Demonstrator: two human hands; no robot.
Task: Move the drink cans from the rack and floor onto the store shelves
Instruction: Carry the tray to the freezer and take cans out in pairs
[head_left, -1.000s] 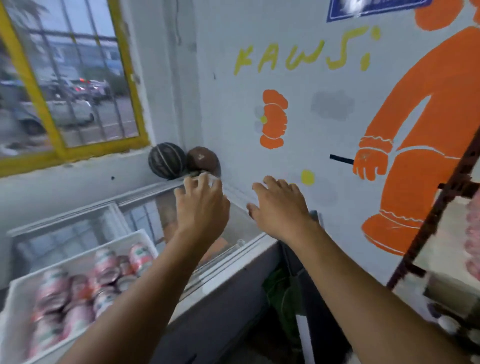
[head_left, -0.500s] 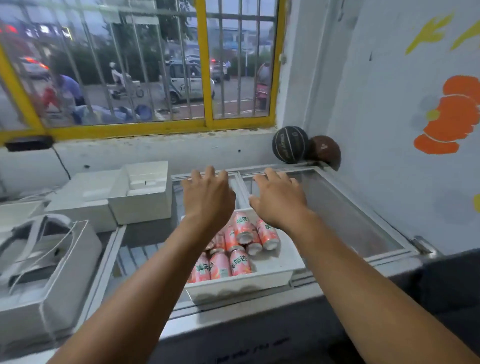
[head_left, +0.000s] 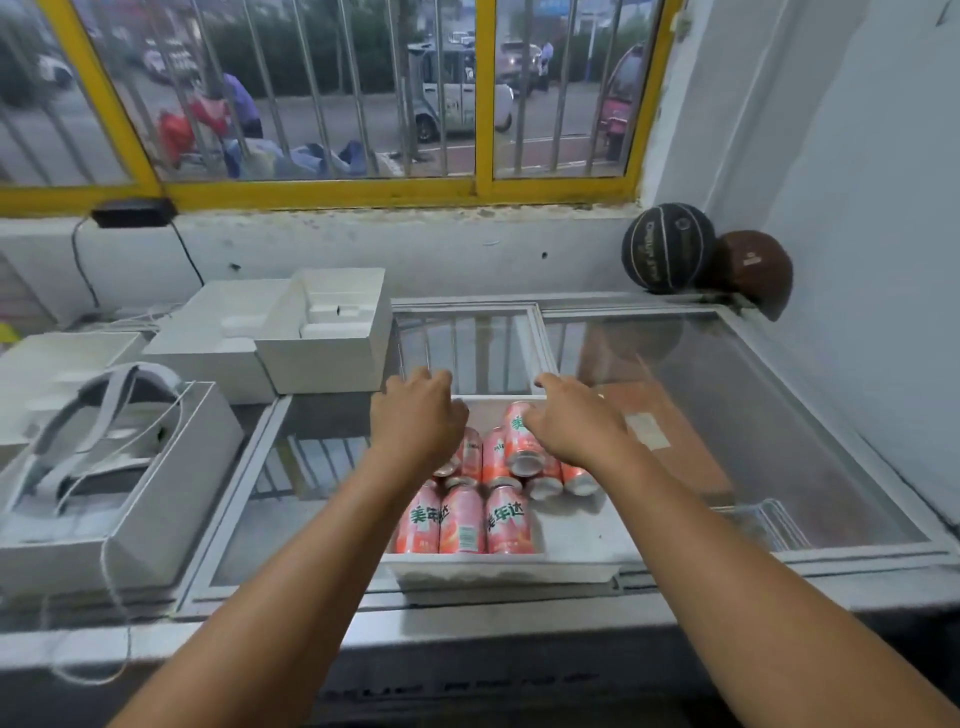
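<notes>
The left hand (head_left: 418, 415) and right hand (head_left: 574, 426) hovered empty, fingers loosely spread, just above the cans (head_left: 462, 522) lying in the tray (head_left: 498, 571) beneath them, so pick-up seemed about to begin, calling for a drop to grip one can apiece.

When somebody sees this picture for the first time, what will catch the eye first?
The pink cans in the white tray at the centre, on the freezer lid, with the left hand and right hand poised above them. Next, the yellow window frame along the top, and the black ball and brown ball in the right corner.
</notes>
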